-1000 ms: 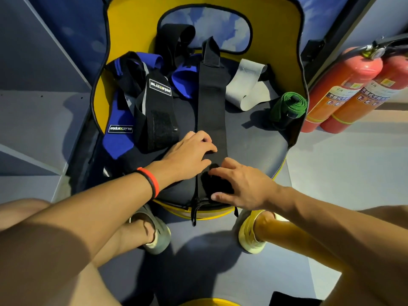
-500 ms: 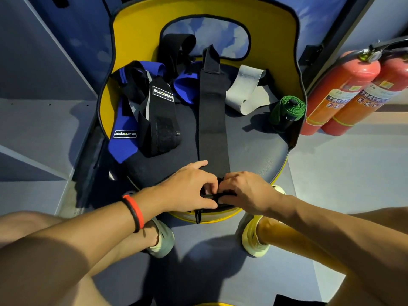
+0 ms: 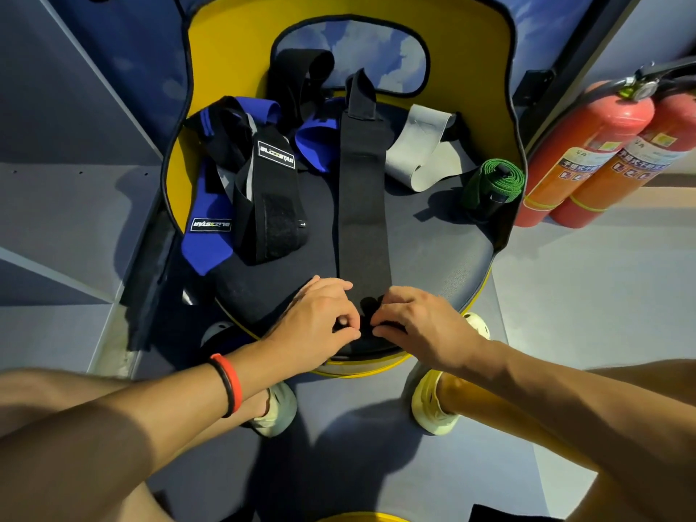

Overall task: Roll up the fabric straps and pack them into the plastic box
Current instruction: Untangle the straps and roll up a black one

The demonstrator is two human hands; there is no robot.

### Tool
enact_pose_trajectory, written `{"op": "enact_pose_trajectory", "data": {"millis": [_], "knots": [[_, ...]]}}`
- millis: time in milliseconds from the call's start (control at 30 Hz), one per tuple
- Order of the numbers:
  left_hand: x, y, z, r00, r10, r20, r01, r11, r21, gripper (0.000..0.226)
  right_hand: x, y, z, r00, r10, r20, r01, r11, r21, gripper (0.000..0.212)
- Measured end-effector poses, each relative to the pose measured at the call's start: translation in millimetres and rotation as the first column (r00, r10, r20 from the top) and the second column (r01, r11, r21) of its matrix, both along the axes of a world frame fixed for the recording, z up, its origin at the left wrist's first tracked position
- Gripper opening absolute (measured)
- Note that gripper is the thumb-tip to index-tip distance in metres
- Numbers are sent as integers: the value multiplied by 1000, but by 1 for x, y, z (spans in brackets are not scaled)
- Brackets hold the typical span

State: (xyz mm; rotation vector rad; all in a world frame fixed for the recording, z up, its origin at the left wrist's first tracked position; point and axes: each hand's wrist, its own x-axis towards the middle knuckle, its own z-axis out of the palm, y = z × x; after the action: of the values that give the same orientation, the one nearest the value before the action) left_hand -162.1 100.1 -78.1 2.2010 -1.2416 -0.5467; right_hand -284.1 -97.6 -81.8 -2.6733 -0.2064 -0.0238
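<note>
As the head camera looks down, a chair with a yellow shell back and a dark grey padded seat (image 3: 433, 250) fills the centre; all the straps lie on that seat. Two red cylindrical fire extinguishers (image 3: 587, 152) stand side by side on the floor, just right of the chair.

Long black fabric strap (image 3: 363, 205): laid flat and straight down the middle of the seat, far end turned up against the chair back, near end at the seat's front edge. Tangled pile of blue and black fabric straps with white-lettered labels (image 3: 263, 190): left of the long strap, unrolled. Pale grey fabric strap (image 3: 418, 152): right of it, loosely folded, unrolled. Green fabric strap wound into a tight roll (image 3: 497, 182): at the seat's right edge, lying on its side, apart from the others.

Left hand (image 3: 320, 322) and right hand (image 3: 422, 325): side by side at the front edge, fingertips nearly meeting; fingers of both curled, thumb and forefingers pinching the near end of the long black fabric strap, which is bunched into a small dark fold between them; how many turns are rolled, I cannot tell.

Pale shoes (image 3: 433, 408): on the floor under the seat front. Red and black wristband (image 3: 228, 384): on the left wrist.
</note>
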Motion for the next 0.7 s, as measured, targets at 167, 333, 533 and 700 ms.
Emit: {"op": "enact_pose_trajectory", "data": {"millis": [167, 333, 533, 700], "knots": [[4, -1, -6, 1000, 12, 29, -11, 999, -30, 9, -7, -1, -1, 977, 185, 105, -159, 964, -215, 24], [1, -1, -2, 999, -16, 48, 16, 1000, -12, 5, -14, -12, -11, 954, 254, 157, -198, 932, -305, 33], [-1, 10, -7, 906, -176, 385, 189, 982, 6, 10, -14, -14, -16, 961, 194, 198, -137, 954, -268, 37], [-3, 12, -3, 801, -260, 539, 253, 964, 89, 18, -16, -10, -18, 966, 165, 200, -102, 951, -291, 39]]}}
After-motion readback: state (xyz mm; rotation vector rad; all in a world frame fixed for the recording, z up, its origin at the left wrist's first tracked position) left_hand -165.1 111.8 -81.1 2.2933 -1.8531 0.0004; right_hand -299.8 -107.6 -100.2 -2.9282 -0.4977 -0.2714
